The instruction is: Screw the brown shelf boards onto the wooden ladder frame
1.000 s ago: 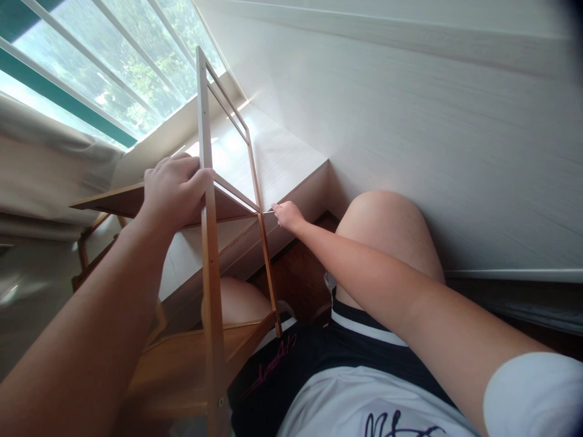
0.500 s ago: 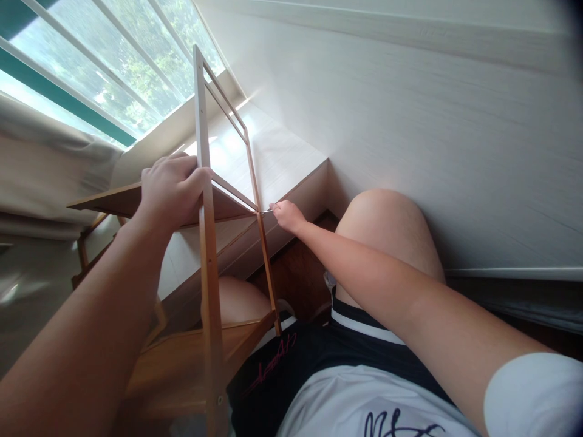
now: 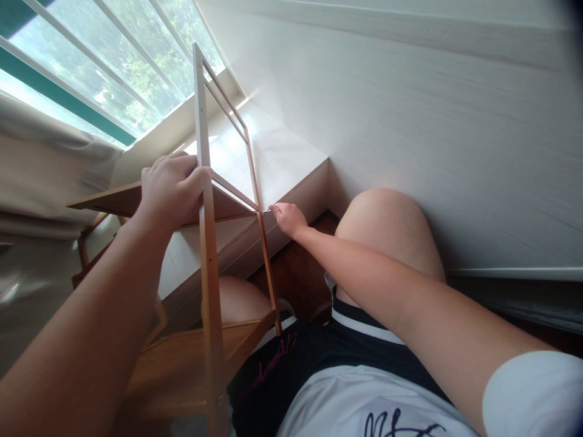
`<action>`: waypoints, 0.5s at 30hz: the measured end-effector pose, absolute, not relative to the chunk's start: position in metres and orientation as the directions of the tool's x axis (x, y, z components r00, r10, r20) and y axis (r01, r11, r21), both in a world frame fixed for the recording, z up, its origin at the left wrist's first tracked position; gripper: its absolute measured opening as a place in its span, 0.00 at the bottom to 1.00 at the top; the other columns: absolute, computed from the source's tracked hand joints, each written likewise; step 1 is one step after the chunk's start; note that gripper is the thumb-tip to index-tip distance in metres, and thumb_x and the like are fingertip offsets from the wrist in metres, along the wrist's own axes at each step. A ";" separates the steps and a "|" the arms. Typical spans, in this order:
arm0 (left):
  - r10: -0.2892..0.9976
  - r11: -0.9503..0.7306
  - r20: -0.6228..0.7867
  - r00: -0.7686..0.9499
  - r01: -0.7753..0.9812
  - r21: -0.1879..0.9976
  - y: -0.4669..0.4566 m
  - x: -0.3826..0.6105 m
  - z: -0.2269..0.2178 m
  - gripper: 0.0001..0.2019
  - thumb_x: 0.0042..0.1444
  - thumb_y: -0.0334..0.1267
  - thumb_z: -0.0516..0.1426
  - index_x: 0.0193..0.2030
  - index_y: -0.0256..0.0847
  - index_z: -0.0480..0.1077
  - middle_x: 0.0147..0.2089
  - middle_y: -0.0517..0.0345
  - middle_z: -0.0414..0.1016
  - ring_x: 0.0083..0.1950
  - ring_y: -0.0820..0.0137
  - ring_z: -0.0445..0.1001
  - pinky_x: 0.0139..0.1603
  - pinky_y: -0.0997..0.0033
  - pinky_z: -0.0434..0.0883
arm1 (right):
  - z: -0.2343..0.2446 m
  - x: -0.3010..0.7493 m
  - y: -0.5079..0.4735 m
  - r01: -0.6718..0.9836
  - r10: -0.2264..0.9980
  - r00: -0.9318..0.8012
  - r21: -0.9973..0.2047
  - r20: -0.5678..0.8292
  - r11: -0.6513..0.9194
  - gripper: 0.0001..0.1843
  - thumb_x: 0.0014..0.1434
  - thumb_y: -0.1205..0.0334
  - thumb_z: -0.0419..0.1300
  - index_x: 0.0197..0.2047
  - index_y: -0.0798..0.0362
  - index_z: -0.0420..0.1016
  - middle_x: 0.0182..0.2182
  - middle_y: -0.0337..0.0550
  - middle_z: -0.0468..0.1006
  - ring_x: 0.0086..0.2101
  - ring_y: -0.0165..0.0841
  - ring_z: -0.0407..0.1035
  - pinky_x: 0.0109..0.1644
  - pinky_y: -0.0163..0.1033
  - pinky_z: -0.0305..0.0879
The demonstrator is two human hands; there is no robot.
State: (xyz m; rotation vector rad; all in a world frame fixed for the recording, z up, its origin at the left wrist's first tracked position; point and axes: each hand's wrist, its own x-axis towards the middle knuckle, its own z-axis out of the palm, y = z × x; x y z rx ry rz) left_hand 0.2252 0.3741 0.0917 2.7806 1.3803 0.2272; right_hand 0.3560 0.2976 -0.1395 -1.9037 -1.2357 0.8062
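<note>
A wooden shelf frame (image 3: 208, 243) with slim uprights leans across my lap. My left hand (image 3: 170, 188) is closed around its near upright, at the level of a flat shelf board (image 3: 109, 200). The far upright (image 3: 266, 261) meets a crossbar at a joint. At that joint sits the tip of a thin silver rod (image 3: 266, 211), which looks like a hex key. My right hand (image 3: 289, 218) pinches its other end; the fingers hide most of it. Lower down, another wooden shelf (image 3: 182, 358) joins the uprights.
Behind the frame is a pale window-side ledge (image 3: 286, 145) with a drop at its front edge. A white wall panel (image 3: 432, 133) rises close on the right. A curtain (image 3: 50, 158) hangs at left beside a barred window (image 3: 118, 67). My knees flank the dark floor.
My right hand has turned slightly at the wrist, with the thin rod still at the joint. The left hand and the frame stay practically where they were.
</note>
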 end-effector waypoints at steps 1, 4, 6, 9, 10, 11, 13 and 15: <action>0.794 -0.606 0.117 0.596 0.790 0.093 0.374 0.225 0.092 0.16 0.57 0.44 0.48 0.22 0.40 0.52 0.28 0.60 0.57 0.31 0.70 0.54 0.34 0.65 0.50 | -0.138 0.356 0.299 0.433 0.924 0.352 -0.850 -0.148 -0.301 0.26 0.69 0.47 0.46 0.33 0.53 0.78 0.32 0.49 0.82 0.36 0.37 0.74 0.36 0.34 0.58; 0.794 -0.607 0.116 0.597 0.789 0.096 0.374 0.225 0.092 0.15 0.57 0.43 0.48 0.23 0.40 0.53 0.29 0.60 0.57 0.32 0.69 0.55 0.34 0.65 0.50 | -0.131 0.356 0.306 0.230 0.893 0.340 -0.895 -0.294 -0.382 0.27 0.68 0.49 0.48 0.24 0.55 0.74 0.20 0.46 0.76 0.26 0.35 0.73 0.32 0.34 0.60; 0.793 -0.608 0.117 0.598 0.788 0.095 0.374 0.225 0.092 0.15 0.57 0.43 0.48 0.23 0.41 0.53 0.29 0.61 0.57 0.32 0.69 0.55 0.34 0.65 0.51 | -0.127 0.356 0.310 0.082 0.860 0.313 -0.890 -0.404 -0.448 0.26 0.67 0.51 0.49 0.22 0.54 0.72 0.14 0.43 0.70 0.20 0.34 0.69 0.29 0.35 0.60; 0.795 -0.606 0.116 0.596 0.790 0.090 0.374 0.225 0.092 0.15 0.57 0.44 0.48 0.23 0.41 0.53 0.29 0.60 0.57 0.32 0.69 0.55 0.34 0.64 0.51 | -0.122 0.358 0.313 -0.043 0.818 0.295 -0.862 -0.493 -0.504 0.23 0.66 0.53 0.51 0.22 0.54 0.71 0.11 0.40 0.65 0.15 0.32 0.64 0.25 0.35 0.59; 0.795 -0.605 0.114 0.596 0.791 0.089 0.374 0.226 0.092 0.15 0.57 0.44 0.48 0.23 0.41 0.53 0.29 0.60 0.57 0.32 0.69 0.55 0.34 0.64 0.51 | -0.122 0.358 0.313 -0.054 0.811 0.301 -0.858 -0.502 -0.511 0.22 0.65 0.53 0.52 0.23 0.54 0.70 0.11 0.39 0.65 0.15 0.31 0.64 0.25 0.35 0.59; 0.795 -0.605 0.114 0.595 0.791 0.088 0.374 0.226 0.092 0.15 0.57 0.44 0.48 0.22 0.41 0.53 0.29 0.60 0.57 0.32 0.69 0.55 0.34 0.64 0.50 | -0.121 0.359 0.314 -0.055 0.805 0.310 -0.855 -0.506 -0.517 0.22 0.65 0.53 0.53 0.23 0.54 0.70 0.12 0.40 0.66 0.15 0.31 0.64 0.25 0.35 0.59; 0.795 -0.605 0.117 0.595 0.791 0.090 0.374 0.226 0.092 0.15 0.56 0.44 0.48 0.22 0.41 0.52 0.28 0.60 0.57 0.31 0.69 0.55 0.33 0.64 0.50 | -0.122 0.359 0.315 -0.050 0.800 0.325 -0.854 -0.505 -0.518 0.20 0.64 0.54 0.54 0.24 0.55 0.70 0.13 0.41 0.67 0.16 0.31 0.65 0.24 0.35 0.60; 0.793 -0.608 0.117 0.598 0.789 0.091 0.375 0.226 0.092 0.16 0.56 0.45 0.49 0.22 0.40 0.52 0.28 0.60 0.57 0.31 0.69 0.55 0.33 0.64 0.50 | -0.124 0.359 0.317 -0.045 0.804 0.317 -0.855 -0.503 -0.517 0.18 0.64 0.55 0.54 0.25 0.54 0.70 0.15 0.41 0.68 0.16 0.30 0.64 0.23 0.35 0.59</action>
